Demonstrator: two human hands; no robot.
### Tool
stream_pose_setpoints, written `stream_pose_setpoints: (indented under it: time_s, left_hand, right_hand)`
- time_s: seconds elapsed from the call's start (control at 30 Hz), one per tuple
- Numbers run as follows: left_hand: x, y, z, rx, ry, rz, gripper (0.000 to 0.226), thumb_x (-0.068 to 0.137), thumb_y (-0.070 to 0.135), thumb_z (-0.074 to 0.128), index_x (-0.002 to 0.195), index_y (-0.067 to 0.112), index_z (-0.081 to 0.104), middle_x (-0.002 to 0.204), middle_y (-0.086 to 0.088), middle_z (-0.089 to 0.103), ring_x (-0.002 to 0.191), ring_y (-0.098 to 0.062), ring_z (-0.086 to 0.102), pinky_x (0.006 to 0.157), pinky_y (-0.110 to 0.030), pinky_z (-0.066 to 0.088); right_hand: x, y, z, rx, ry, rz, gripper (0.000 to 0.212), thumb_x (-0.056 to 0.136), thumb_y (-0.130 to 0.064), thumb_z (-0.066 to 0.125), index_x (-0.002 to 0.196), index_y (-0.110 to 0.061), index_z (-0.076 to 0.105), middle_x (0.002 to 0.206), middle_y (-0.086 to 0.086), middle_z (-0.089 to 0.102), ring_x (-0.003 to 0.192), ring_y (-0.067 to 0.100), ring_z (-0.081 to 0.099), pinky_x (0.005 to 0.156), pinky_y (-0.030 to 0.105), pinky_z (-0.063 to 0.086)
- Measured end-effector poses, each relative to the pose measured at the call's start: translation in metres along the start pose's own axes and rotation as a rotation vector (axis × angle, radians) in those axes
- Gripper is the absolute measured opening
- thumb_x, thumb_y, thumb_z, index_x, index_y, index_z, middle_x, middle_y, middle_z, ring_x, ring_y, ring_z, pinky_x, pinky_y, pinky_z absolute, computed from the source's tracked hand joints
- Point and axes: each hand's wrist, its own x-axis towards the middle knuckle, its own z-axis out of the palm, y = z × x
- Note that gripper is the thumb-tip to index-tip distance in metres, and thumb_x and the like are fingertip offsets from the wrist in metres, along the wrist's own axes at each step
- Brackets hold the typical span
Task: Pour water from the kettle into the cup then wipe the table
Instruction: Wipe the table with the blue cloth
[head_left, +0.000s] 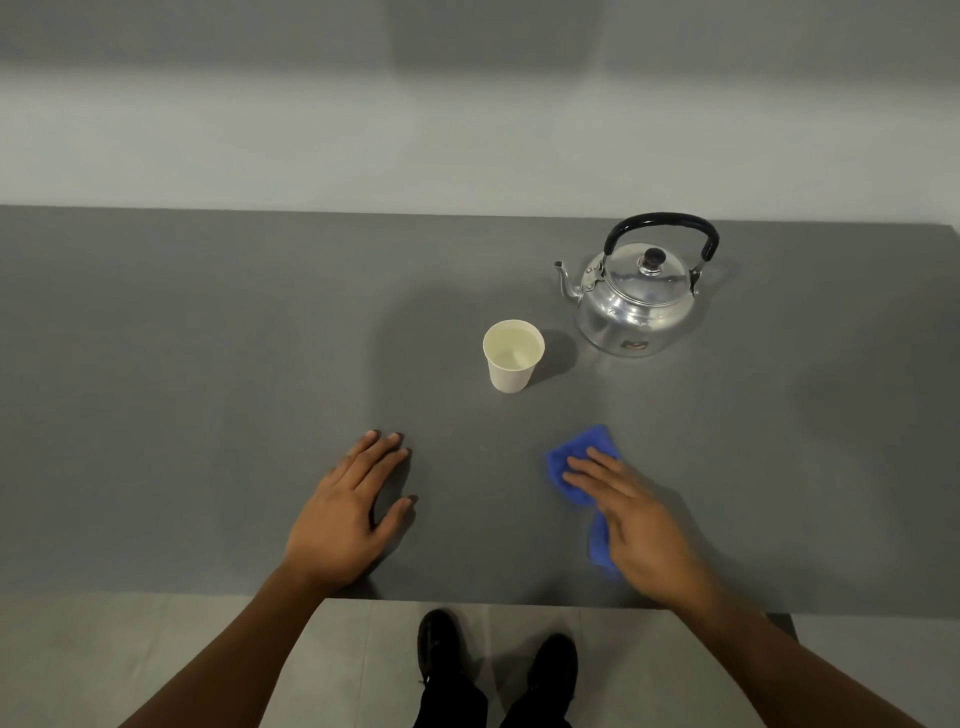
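A shiny metal kettle (638, 301) with a black handle stands upright at the back right of the grey table (208, 364), spout pointing left. A white paper cup (511, 356) with water in it stands just left and in front of the kettle. My right hand (636, 514) lies flat on a blue cloth (576, 465), pressing it onto the table near the front edge; the hand covers the cloth's middle. My left hand (348, 514) rests palm down on the table to the left, fingers spread, holding nothing.
The table's front edge (467, 600) runs just behind my wrists. Below it are my two black shoes (496, 662) on a pale tiled floor. A light wall rises behind the table's far edge.
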Motion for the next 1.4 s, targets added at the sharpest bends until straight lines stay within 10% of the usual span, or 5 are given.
stream_pose_setpoints:
  time_s: [0.17, 0.5, 0.73, 1.13, 1.4]
  left_hand:
    - [0.000, 0.002, -0.004, 0.011, -0.005, -0.007, 0.060, 0.101, 0.059, 0.043, 0.154, 0.032, 0.037, 0.165, 0.015, 0.029, 0.157, -0.006, 0.011, 0.122, -0.045, 0.031]
    - [-0.001, 0.001, -0.002, 0.002, -0.008, -0.005, 0.061, 0.101, 0.061, 0.039, 0.154, 0.031, 0.036, 0.166, 0.014, 0.029, 0.157, -0.008, 0.012, 0.122, -0.048, 0.031]
    - [-0.001, 0.001, -0.003, -0.004, 0.006, 0.005, 0.061, 0.101, 0.059, 0.041, 0.154, 0.030, 0.037, 0.166, 0.014, 0.028, 0.157, -0.007, 0.011, 0.122, -0.042, 0.028]
    - [-0.002, 0.001, -0.002, -0.007, 0.007, 0.004, 0.060, 0.101, 0.059, 0.042, 0.155, 0.031, 0.036, 0.166, 0.014, 0.028, 0.157, -0.007, 0.011, 0.123, -0.042, 0.027]
    - [-0.002, 0.002, -0.002, -0.005, 0.027, 0.017, 0.060, 0.102, 0.057, 0.043, 0.155, 0.029, 0.038, 0.166, 0.014, 0.029, 0.157, -0.007, 0.010, 0.123, -0.038, 0.023]
  right_hand:
    - [0.043, -0.011, 0.009, -0.038, 0.094, 0.160, 0.055, 0.085, 0.020, 0.055, 0.137, 0.000, 0.057, 0.147, 0.013, 0.053, 0.144, 0.038, 0.038, 0.120, 0.047, 0.026]
    - [0.027, -0.042, 0.033, 0.031, -0.094, -0.117, 0.057, 0.087, 0.009, 0.050, 0.140, -0.011, 0.058, 0.152, -0.005, 0.045, 0.148, 0.015, 0.028, 0.124, 0.030, 0.018]
    - [0.029, -0.011, 0.003, 0.053, 0.115, 0.145, 0.055, 0.082, 0.023, 0.051, 0.124, -0.006, 0.070, 0.138, 0.007, 0.062, 0.139, 0.030, 0.047, 0.119, 0.019, 0.024]
    - [0.038, -0.054, 0.044, 0.073, -0.145, -0.136, 0.056, 0.088, 0.008, 0.051, 0.139, -0.013, 0.059, 0.152, -0.003, 0.048, 0.149, 0.017, 0.030, 0.124, 0.033, 0.020]
    - [0.051, -0.039, 0.028, -0.003, 0.046, 0.049, 0.058, 0.081, 0.018, 0.058, 0.132, -0.009, 0.065, 0.144, 0.005, 0.058, 0.143, 0.027, 0.042, 0.119, 0.043, 0.032]
